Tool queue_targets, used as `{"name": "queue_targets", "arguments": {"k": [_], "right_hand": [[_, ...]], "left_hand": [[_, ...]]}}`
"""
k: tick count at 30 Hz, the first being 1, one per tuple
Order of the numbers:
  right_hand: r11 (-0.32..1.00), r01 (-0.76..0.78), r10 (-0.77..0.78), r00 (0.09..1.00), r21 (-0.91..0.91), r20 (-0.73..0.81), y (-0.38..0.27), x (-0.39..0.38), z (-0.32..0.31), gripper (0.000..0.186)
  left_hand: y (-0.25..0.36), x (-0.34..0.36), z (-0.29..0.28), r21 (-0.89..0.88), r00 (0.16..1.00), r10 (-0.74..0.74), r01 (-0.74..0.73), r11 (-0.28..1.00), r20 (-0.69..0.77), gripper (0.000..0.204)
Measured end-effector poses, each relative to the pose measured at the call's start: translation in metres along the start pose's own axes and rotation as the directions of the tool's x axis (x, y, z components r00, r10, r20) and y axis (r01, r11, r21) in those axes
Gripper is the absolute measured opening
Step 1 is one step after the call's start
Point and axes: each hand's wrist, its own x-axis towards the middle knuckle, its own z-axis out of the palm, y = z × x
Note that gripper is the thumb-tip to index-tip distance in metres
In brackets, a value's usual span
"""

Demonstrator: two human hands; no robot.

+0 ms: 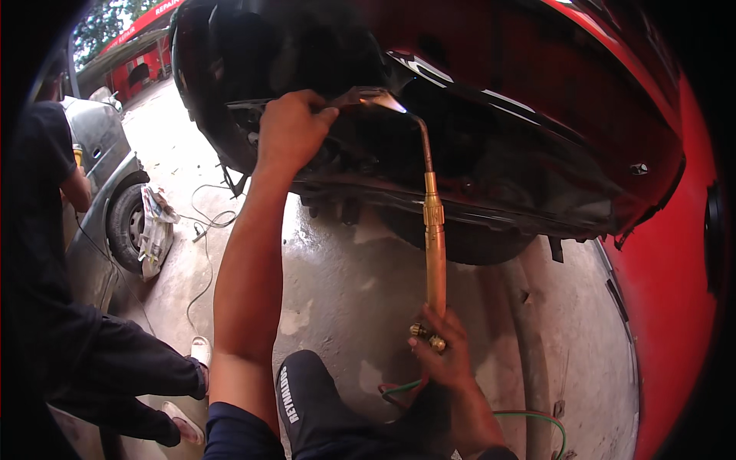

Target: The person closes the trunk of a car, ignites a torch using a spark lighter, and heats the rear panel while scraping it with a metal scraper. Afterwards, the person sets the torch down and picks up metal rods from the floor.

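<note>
A lit brass gas torch stands nearly upright in my right hand, whose fingers wrap its lower end by the valve knobs. Its thin bent tip points left, and a bright flame comes out of it. My left hand reaches up and pinches a thin brownish flap between thumb and fingers. The flame plays on the flap's right end, close to my fingertips. Behind both lies a glossy black car bumper; whether the flap is joined to it I cannot tell.
Green and red hoses trail low by my right arm. At left a person in dark clothes stands beside a grey car with a paper-covered wheel. A dark cable crosses the concrete floor. A red surface rises at right.
</note>
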Motion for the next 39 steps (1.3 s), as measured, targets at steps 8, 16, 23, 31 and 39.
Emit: {"name": "queue_targets", "arguments": {"k": [8,16,23,31,39], "right_hand": [[0.991,-0.069,0.072,0.997,-0.118,0.017,-0.004,-0.017,-0.011,0.064],[0.952,-0.273,0.274,0.962,0.136,0.010,-0.001,-0.015,-0.001,0.063],[0.974,-0.205,0.209,0.977,0.095,-0.032,0.002,-0.015,-0.001,0.058],[0.977,-0.202,0.204,0.979,0.068,-0.024,0.004,-0.017,-0.006,0.062],[0.917,-0.341,0.362,0.929,0.209,-0.073,0.000,-0.043,-0.009,0.058]], "left_hand": [[0.000,-0.006,0.002,0.102,0.998,0.067,-0.069,0.992,0.019,0.028],[-0.014,-0.015,0.054,0.064,0.918,0.324,-0.318,0.946,-0.228,0.023],[-0.046,-0.029,0.054,-0.005,0.884,0.245,-0.270,0.963,-0.397,0.019],[-0.038,-0.016,0.050,0.010,0.870,0.250,-0.271,0.962,-0.424,0.025],[-0.009,-0.015,0.043,0.054,0.905,0.333,-0.331,0.942,-0.265,0.025]]}}
